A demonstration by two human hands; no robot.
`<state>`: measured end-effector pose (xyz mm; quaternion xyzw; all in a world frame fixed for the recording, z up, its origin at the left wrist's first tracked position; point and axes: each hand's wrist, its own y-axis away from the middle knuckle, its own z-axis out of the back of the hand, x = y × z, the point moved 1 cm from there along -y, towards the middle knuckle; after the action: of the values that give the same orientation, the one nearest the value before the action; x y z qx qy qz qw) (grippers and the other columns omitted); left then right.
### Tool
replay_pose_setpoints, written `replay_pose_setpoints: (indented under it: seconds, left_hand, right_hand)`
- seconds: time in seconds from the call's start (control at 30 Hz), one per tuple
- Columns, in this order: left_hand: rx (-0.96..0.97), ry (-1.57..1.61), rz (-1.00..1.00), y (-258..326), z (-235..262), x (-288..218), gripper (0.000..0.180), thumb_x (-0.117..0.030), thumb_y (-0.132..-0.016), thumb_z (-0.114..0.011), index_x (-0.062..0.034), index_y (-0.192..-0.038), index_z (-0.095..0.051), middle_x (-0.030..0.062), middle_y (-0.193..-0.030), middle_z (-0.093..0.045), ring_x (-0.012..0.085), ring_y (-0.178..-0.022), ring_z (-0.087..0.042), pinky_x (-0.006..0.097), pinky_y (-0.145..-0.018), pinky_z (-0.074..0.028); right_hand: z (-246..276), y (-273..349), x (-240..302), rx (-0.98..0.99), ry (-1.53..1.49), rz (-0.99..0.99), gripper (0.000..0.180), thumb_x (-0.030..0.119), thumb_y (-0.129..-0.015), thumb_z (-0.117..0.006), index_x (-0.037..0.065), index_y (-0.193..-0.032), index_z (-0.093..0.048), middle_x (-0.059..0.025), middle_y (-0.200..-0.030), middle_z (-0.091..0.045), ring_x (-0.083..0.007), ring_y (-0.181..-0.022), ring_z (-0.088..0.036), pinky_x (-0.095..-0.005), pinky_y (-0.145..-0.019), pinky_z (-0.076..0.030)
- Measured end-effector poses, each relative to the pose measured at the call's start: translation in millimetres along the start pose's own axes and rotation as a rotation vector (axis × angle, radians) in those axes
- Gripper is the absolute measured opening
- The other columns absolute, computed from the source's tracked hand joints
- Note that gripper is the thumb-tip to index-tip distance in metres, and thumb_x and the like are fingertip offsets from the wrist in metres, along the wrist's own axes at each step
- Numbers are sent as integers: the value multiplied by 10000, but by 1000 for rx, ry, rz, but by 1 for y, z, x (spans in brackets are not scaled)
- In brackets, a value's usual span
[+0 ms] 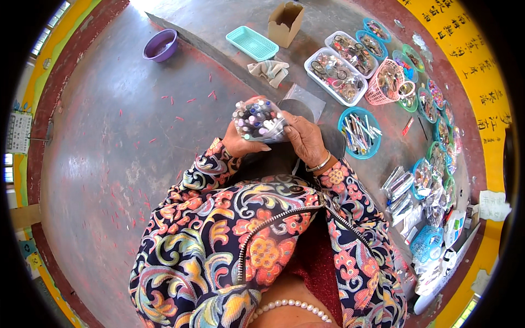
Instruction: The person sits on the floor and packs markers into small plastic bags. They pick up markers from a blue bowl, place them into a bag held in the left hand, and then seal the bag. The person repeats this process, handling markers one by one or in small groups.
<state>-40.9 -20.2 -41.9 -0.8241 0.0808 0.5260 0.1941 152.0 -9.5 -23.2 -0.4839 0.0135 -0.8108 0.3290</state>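
Note:
A thick bundle of pens (257,118) in a clear plastic bag is held in front of my chest, with white, black and purple pen ends facing up. My left hand (240,144) wraps round its left and lower side, thumb along the bottom. On the other side, my right hand (305,140) grips the bag's edge between thumb and fingers. A clear flat plastic bag (308,99) lies beyond my right hand. To the right stands a round blue basket (358,156) with loose pens in it.
White trays (358,99) of small items, a pink basket (377,98) and several round baskets line the right side. Bagged goods (398,183) lie nearer. Farther off are a cardboard box (285,34), a turquoise basket (252,45), a cloth (269,71) and a purple basin (160,46).

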Motion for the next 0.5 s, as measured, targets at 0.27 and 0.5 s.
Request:
replay_pose_setpoints:
  seconds: [0.27,0.5]
  left_hand:
    - [-42,-54,-85,4,0,1,1063,-53,-524,-841,-25,-1348,-170,93,-1212,-458,191,-1112,-476,335,-947,-398]
    - [-46,-75,-49,6,-5,-1,1065,-49,-537,-836,-41,-1361,-162,99,-1210,-461,194,-1115,-477,332,-945,-398]
  right_hand:
    - [1,3,8,-269,163,165,197,83,-754,-626,52,-948,-634,-101,-886,-647,-272,-782,-619,-334,-696,-477]
    - [5,-1,13,-313,300,210,126,47,-695,-641,61,-815,-605,-76,-785,-631,-258,-708,-611,-333,-626,-486]
